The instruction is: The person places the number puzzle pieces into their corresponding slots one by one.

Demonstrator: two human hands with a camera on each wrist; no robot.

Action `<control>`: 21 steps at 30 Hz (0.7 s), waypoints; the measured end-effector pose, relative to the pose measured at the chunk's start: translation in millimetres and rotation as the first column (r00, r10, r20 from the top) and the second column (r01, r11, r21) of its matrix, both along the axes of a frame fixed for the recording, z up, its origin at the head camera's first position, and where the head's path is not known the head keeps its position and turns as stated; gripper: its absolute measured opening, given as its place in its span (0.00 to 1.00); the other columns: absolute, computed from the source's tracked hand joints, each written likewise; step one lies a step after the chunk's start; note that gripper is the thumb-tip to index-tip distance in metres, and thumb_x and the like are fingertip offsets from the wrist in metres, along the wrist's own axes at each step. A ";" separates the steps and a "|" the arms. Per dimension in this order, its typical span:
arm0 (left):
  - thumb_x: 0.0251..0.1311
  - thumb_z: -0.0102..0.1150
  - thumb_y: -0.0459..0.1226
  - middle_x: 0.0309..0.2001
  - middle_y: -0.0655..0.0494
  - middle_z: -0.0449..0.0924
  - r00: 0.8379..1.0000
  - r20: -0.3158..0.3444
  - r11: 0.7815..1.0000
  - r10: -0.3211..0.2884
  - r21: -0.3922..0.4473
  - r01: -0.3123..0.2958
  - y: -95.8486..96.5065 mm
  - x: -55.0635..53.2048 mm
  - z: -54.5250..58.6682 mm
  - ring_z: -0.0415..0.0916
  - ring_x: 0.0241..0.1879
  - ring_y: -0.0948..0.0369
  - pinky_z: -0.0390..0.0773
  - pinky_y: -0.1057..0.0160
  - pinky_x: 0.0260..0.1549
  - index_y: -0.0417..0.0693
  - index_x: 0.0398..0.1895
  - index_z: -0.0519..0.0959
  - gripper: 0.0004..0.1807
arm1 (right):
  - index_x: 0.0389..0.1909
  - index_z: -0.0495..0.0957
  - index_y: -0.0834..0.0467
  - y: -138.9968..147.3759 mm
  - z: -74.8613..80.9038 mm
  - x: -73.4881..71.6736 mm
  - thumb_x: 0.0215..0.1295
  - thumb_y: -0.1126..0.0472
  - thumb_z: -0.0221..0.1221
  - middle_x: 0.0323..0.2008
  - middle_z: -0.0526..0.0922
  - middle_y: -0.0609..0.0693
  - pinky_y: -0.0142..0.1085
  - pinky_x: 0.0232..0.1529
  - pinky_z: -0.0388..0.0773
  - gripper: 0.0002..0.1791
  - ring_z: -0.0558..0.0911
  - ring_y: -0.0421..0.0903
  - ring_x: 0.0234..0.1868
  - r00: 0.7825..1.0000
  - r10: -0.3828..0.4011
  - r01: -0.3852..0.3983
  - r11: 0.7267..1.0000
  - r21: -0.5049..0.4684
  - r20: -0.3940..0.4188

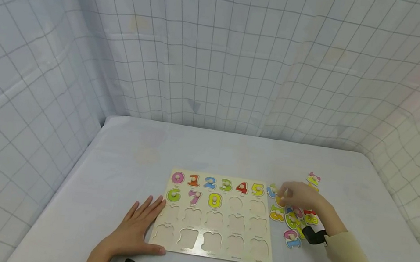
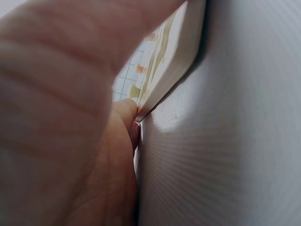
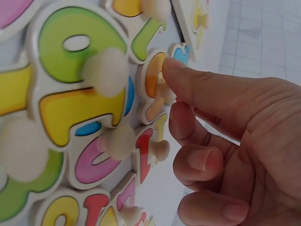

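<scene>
A wooden number puzzle board [image 1: 214,251] lies flat on the table, with knobbed pieces 0 through 8 seated in its upper slots and bare recesses below. My left hand [image 1: 136,229] rests at the board's left edge, fingers spread and straight, thumb along the lower corner. To the right of the board, my right hand [image 1: 301,195] pinches the knob of an orange number piece [image 3: 153,75] between thumb and index finger. That piece lies among other loose pieces. Its full shape is partly hidden by the fingers.
Several loose number pieces overlap right of the board, among them a green-and-yellow piece [image 3: 77,42] and a pink-and-blue piece [image 1: 292,238]. One pink-and-yellow piece [image 1: 313,178] lies farther back. Grid-patterned white cloth [image 1: 219,61] encloses the table's back and sides.
</scene>
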State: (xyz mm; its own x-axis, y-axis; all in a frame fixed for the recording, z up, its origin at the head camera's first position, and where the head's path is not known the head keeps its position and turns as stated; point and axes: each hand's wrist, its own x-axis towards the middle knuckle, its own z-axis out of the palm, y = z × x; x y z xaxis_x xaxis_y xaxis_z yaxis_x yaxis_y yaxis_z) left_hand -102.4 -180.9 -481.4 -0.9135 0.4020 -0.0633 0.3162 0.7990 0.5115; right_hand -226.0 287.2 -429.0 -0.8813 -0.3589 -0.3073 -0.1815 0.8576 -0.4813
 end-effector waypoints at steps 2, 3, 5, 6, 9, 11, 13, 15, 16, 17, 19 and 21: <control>0.35 0.63 0.71 0.74 0.53 0.46 1.000 -0.007 1.000 0.000 0.006 0.000 0.3 0.5 0.1 0.36 0.73 0.51 0.32 0.46 0.66 0.48 0.75 0.51 0.66 | 0.36 0.78 0.53 1.5 -0.9 0.1 0.60 0.59 0.64 0.29 0.77 0.48 0.38 0.30 0.75 0.06 0.74 0.45 0.28 1.000 0.003 -0.003 1.000 0.001 0.004; 0.35 0.63 0.71 0.74 0.53 0.46 1.000 -0.011 1.000 0.000 0.007 0.000 0.5 0.7 0.0 0.36 0.73 0.51 0.33 0.46 0.66 0.48 0.75 0.51 0.65 | 0.36 0.78 0.53 2.3 -1.2 0.2 0.60 0.59 0.63 0.29 0.77 0.48 0.38 0.29 0.75 0.06 0.74 0.45 0.28 1.000 0.007 -0.007 1.000 -0.004 0.007; 0.35 0.63 0.71 0.74 0.53 0.46 1.000 -0.015 1.000 0.001 0.009 -0.001 0.4 1.1 0.0 0.36 0.73 0.51 0.33 0.45 0.66 0.48 0.75 0.51 0.65 | 0.36 0.77 0.53 3.6 -1.3 0.3 0.61 0.59 0.63 0.28 0.77 0.48 0.37 0.29 0.74 0.05 0.74 0.45 0.28 1.000 0.016 -0.016 1.000 -0.013 0.005; 0.35 0.63 0.72 0.74 0.53 0.46 1.000 -0.016 1.000 0.002 0.007 -0.002 0.3 1.2 -0.1 0.36 0.73 0.51 0.33 0.45 0.66 0.48 0.75 0.51 0.66 | 0.36 0.77 0.53 4.2 -1.3 0.4 0.62 0.58 0.63 0.28 0.77 0.47 0.37 0.28 0.74 0.05 0.74 0.45 0.27 1.000 0.023 -0.023 1.000 -0.019 0.003; 0.34 0.62 0.72 0.74 0.53 0.46 1.000 -0.016 1.000 0.005 -0.001 -0.005 0.0 0.5 -0.8 0.36 0.73 0.51 0.33 0.45 0.66 0.48 0.75 0.51 0.66 | 0.36 0.77 0.54 5.9 -1.3 0.4 0.62 0.58 0.62 0.28 0.77 0.48 0.37 0.27 0.74 0.05 0.75 0.45 0.26 0.999 0.031 -0.031 0.999 -0.039 0.004; 0.34 0.62 0.72 0.74 0.54 0.45 1.000 -0.020 1.000 0.009 -0.009 -0.009 -0.2 -0.2 -1.7 0.36 0.73 0.51 0.32 0.46 0.66 0.48 0.75 0.51 0.66 | 0.35 0.76 0.55 7.1 -1.3 0.0 0.62 0.59 0.62 0.27 0.76 0.48 0.38 0.27 0.74 0.06 0.75 0.45 0.25 0.999 0.039 -0.039 0.998 -0.047 0.004; 0.33 0.62 0.73 0.75 0.54 0.45 1.000 -0.020 1.000 0.012 -0.020 -0.013 -0.1 -0.9 -2.0 0.35 0.73 0.52 0.32 0.47 0.67 0.48 0.75 0.50 0.67 | 0.34 0.76 0.55 9.2 -2.7 -1.1 0.62 0.59 0.62 0.26 0.76 0.47 0.38 0.28 0.74 0.05 0.75 0.45 0.24 0.999 0.047 -0.046 0.998 -0.053 0.005; 0.33 0.62 0.73 0.74 0.54 0.45 1.000 -0.020 1.000 0.014 -0.019 -0.015 0.5 -1.0 -1.6 0.35 0.73 0.52 0.32 0.47 0.67 0.48 0.75 0.51 0.67 | 0.33 0.75 0.55 11.4 -4.2 -2.1 0.62 0.58 0.62 0.26 0.76 0.46 0.37 0.29 0.74 0.06 0.75 0.44 0.24 0.999 0.054 -0.054 0.998 -0.043 -0.003; 0.33 0.62 0.72 0.74 0.54 0.46 1.000 -0.021 1.000 0.013 -0.013 -0.013 0.8 -0.7 -1.5 0.36 0.73 0.51 0.32 0.46 0.66 0.48 0.75 0.51 0.67 | 0.32 0.75 0.55 12.4 -4.6 -2.2 0.62 0.58 0.62 0.25 0.76 0.46 0.37 0.28 0.73 0.07 0.75 0.43 0.24 0.998 0.059 -0.059 0.998 -0.037 -0.010; 0.33 0.63 0.72 0.74 0.53 0.46 1.000 -0.019 1.000 0.011 -0.009 -0.011 0.9 -0.4 -1.2 0.36 0.73 0.51 0.33 0.46 0.66 0.48 0.75 0.51 0.67 | 0.32 0.75 0.55 13.2 -4.8 -2.1 0.62 0.57 0.62 0.25 0.76 0.45 0.37 0.28 0.73 0.07 0.74 0.43 0.23 0.998 0.056 -0.056 0.998 -0.025 -0.021; 0.34 0.63 0.71 0.74 0.52 0.47 1.000 -0.023 1.000 0.009 0.004 -0.009 1.0 0.4 -0.7 0.37 0.72 0.50 0.33 0.45 0.66 0.47 0.74 0.52 0.66 | 0.31 0.75 0.54 13.5 -3.5 -1.1 0.63 0.54 0.62 0.24 0.76 0.44 0.36 0.27 0.72 0.08 0.74 0.42 0.24 0.997 0.045 -0.045 0.999 0.009 -0.058; 0.33 0.63 0.72 0.74 0.53 0.47 1.000 -0.025 1.000 0.011 0.004 -0.011 -0.1 0.7 -1.3 0.37 0.72 0.50 0.33 0.46 0.66 0.47 0.74 0.52 0.66 | 0.30 0.75 0.53 11.8 -0.5 1.0 0.63 0.52 0.62 0.23 0.75 0.44 0.36 0.25 0.71 0.10 0.73 0.42 0.23 0.995 0.030 -0.028 0.999 0.022 -0.097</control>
